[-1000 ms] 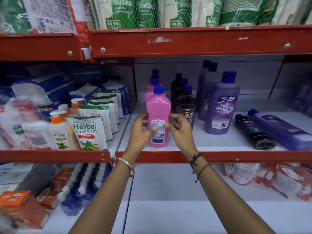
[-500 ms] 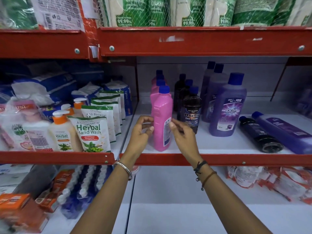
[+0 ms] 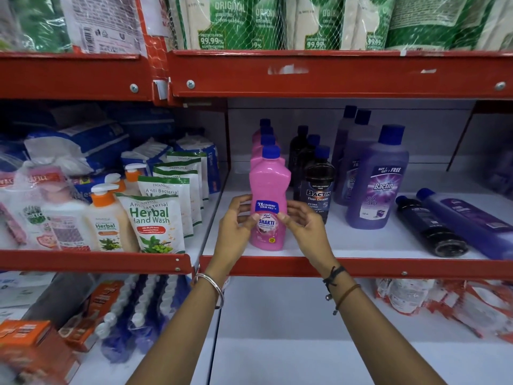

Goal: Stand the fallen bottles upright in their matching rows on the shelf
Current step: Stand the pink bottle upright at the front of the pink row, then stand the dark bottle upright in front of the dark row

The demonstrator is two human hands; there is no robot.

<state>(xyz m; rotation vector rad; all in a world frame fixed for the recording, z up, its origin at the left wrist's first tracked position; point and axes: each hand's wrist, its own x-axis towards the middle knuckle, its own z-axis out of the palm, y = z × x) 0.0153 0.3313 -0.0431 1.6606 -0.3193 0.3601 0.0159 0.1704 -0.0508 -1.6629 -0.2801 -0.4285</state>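
A pink bottle [image 3: 268, 179] with a blue cap stands upright at the front of the pink row on the white shelf [image 3: 361, 240], label facing me. My left hand [image 3: 238, 220] and my right hand [image 3: 305, 226] hold its lower sides with their fingertips. To its right stand a row of black bottles [image 3: 318, 184] and a row of purple bottles [image 3: 376, 184]. Farther right, a black bottle [image 3: 429, 225] and a purple bottle [image 3: 469, 220] lie on their sides.
Herbal hand wash pouches [image 3: 154, 223] and pump bottles [image 3: 107, 218] fill the left bay behind a red divider. A red shelf lip [image 3: 416, 269] runs along the front. Green pouches [image 3: 236, 23] hang above. Boxes and packets sit on the lower shelf.
The pink bottle has been turned between both hands from side-on to label-forward. The hands stay on its sides.
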